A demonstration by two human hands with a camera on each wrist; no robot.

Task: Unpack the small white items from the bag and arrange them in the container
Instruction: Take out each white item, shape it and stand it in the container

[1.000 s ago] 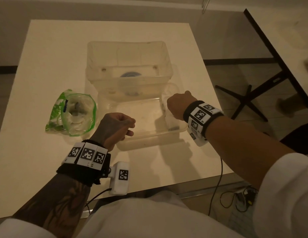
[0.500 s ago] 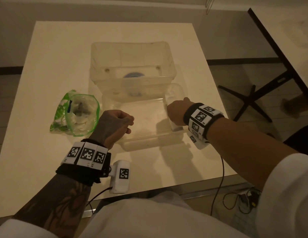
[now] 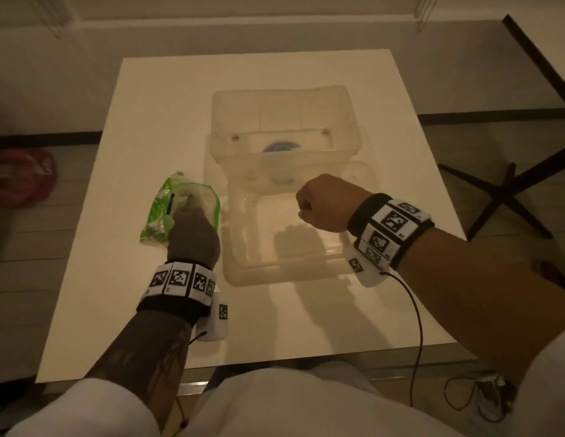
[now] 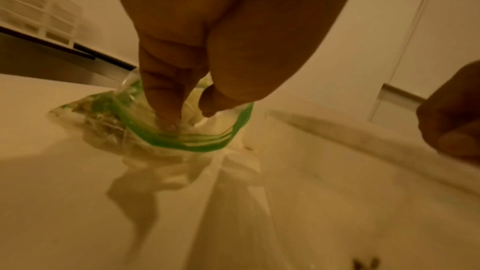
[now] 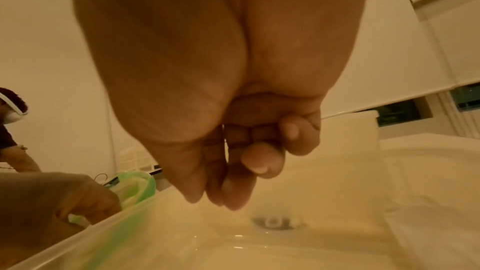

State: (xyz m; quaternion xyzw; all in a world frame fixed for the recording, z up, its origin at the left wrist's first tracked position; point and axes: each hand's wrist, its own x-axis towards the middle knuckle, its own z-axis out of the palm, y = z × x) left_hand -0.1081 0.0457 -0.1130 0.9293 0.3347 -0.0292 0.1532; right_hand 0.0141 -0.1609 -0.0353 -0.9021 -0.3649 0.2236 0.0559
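At left centre of the head view our left hand reaches into the open green-rimmed bag on the white table, fingers among the white items; whether they pinch one we cannot tell. Our right hand, curled into an empty fist, hovers over the clear container at mid-frame.

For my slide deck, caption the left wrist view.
Left hand fingers reach into the open green-rimmed bag of small white items on the table.
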